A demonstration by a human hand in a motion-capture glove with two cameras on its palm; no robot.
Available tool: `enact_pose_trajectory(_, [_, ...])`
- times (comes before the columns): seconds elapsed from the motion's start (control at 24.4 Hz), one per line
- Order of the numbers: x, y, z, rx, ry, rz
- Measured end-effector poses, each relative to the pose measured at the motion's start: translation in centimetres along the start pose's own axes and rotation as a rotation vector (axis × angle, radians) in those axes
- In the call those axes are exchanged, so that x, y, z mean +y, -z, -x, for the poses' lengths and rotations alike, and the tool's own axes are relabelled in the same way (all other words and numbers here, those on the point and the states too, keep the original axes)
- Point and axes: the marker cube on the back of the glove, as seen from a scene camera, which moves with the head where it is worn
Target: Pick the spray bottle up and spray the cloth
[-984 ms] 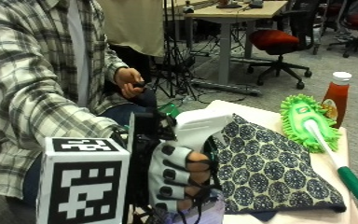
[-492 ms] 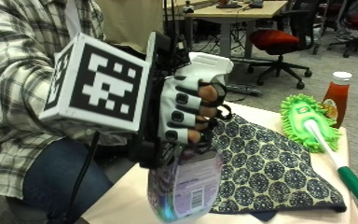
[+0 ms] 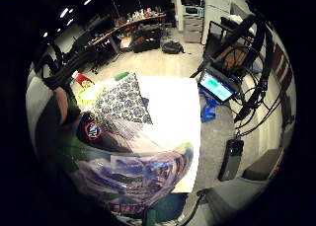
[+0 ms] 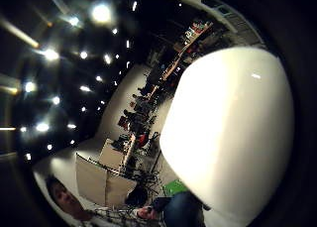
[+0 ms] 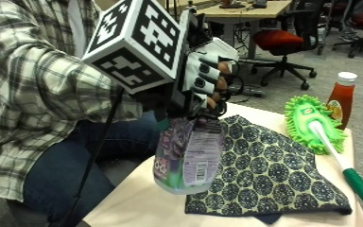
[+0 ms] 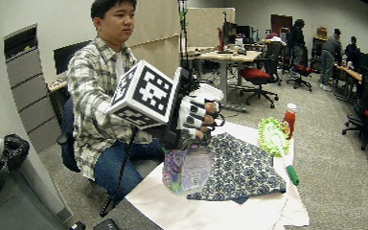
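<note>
My gloved right hand (image 5: 203, 80) grips the spray bottle (image 5: 186, 156) by its neck and holds it lifted above the near side of the table. The bottle is clear with purple-green liquid and a white spray head (image 5: 222, 46), which fills the thumb side palm view (image 4: 228, 138). Its body (image 3: 133, 171) lies close under the palm in the little finger side view. The patterned dark cloth (image 5: 272, 172) lies spread flat on the white table cover (image 5: 141, 208), just beyond the bottle. The same cloth (image 3: 123, 105) shows below the hand. In the wide outside view the hand (image 6: 193, 115) holds the bottle (image 6: 185, 170) beside the cloth (image 6: 241, 170).
A green mop duster (image 5: 316, 125) with a white and green handle (image 5: 348, 172) lies along the far side of the cloth. A red ketchup bottle (image 5: 342, 97) stands at the table's far corner. Office chairs (image 5: 285, 40) and desks stand behind.
The hand has risen from low at the table's near edge, carrying the spray bottle up off the table to beside the cloth.
</note>
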Motion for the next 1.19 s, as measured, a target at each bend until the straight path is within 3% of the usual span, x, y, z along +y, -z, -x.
enact_pose_trajectory(1.19, [2.6, -9.4, 3.3, 0.604, 0.201, 0.458])
